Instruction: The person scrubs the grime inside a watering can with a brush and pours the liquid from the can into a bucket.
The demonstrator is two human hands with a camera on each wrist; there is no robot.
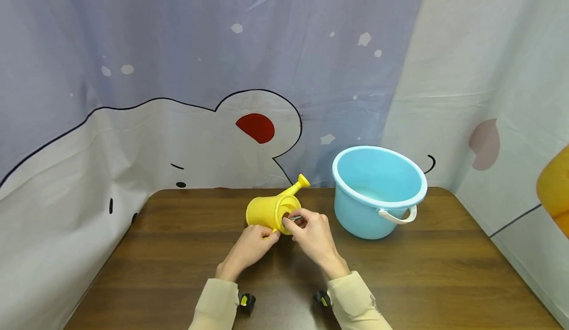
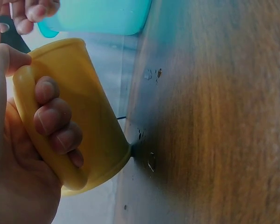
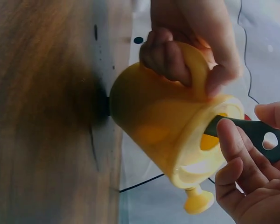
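Observation:
A yellow watering can (image 1: 262, 212) is tilted over the table, its mouth toward the right and its sprinkler spout (image 1: 302, 182) pointing away. My left hand (image 1: 252, 246) grips the can's loop handle (image 2: 25, 93), fingers wrapped through it and thumb near the rim. Beside the mouth, my right hand (image 1: 315, 236) pinches a flat dark green handle (image 3: 254, 131) with a hole near its end. That handle reaches in through the can's opening; its far end is hidden inside, so I cannot tell what tool it is. The can's bottom edge is close to the tabletop.
To the right stands a light blue bucket (image 1: 364, 221) with a white carrying handle (image 1: 400, 217) hanging at its front. Water drops (image 2: 151, 161) lie on the brown wooden table (image 1: 178, 261) near the can. A printed curtain (image 1: 186, 48) hangs behind the table.

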